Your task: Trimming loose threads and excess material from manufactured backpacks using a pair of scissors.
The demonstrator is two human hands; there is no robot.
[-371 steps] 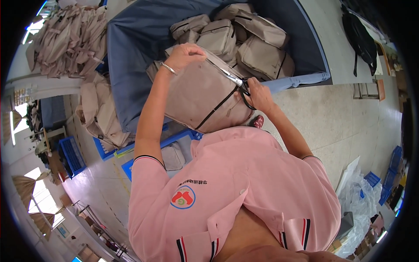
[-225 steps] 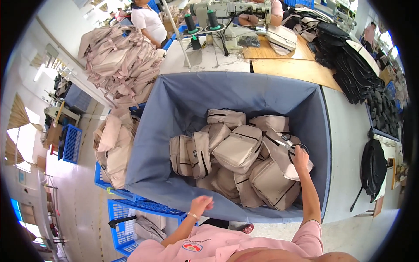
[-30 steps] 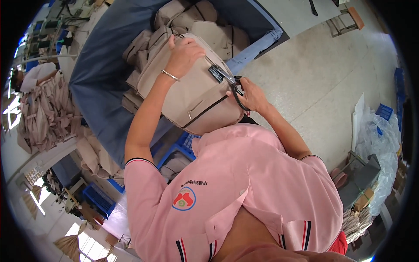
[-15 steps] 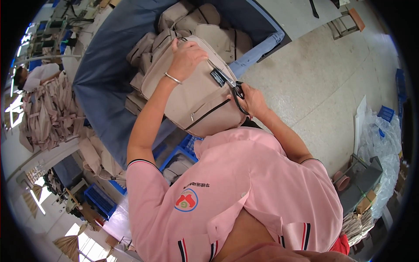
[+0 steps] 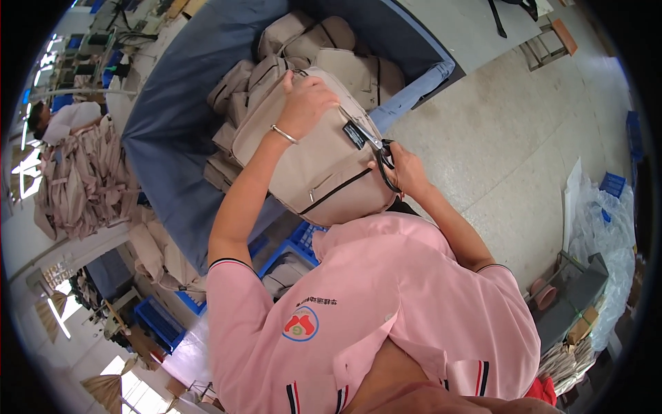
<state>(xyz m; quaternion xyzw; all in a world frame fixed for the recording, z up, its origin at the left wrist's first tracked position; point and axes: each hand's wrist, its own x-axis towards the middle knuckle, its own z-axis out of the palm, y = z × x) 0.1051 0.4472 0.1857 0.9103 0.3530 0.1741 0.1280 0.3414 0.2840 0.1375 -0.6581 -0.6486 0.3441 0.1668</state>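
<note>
A beige bag (image 5: 296, 159) with a black-edged zip pocket leans between my body and a blue fabric bin. My left hand (image 5: 307, 107), with a bangle at its wrist, grips the bag's upper part, fingers bent toward the scissors' tips. In my right hand (image 5: 407, 169) are black-handled scissors (image 5: 376, 143), fingers in the loops. Their blades point up and left along the bag's right side, beside a small black label (image 5: 354, 136). Whether a thread lies between the blades is too small to tell.
The blue fabric bin (image 5: 165, 117) holds several more beige bags (image 5: 345, 72). Below it stands a blue plastic crate (image 5: 283, 252). Beige pieces hang in a heap (image 5: 86, 179) at left, near another person (image 5: 69, 121). A stool (image 5: 552, 45) and clear plastic sheeting (image 5: 603, 234) are at right.
The whole view has shifted slightly, so bag, bin and hands appear a little lower and to the right. Both hands keep their hold, and the scissors stay beside the label.
</note>
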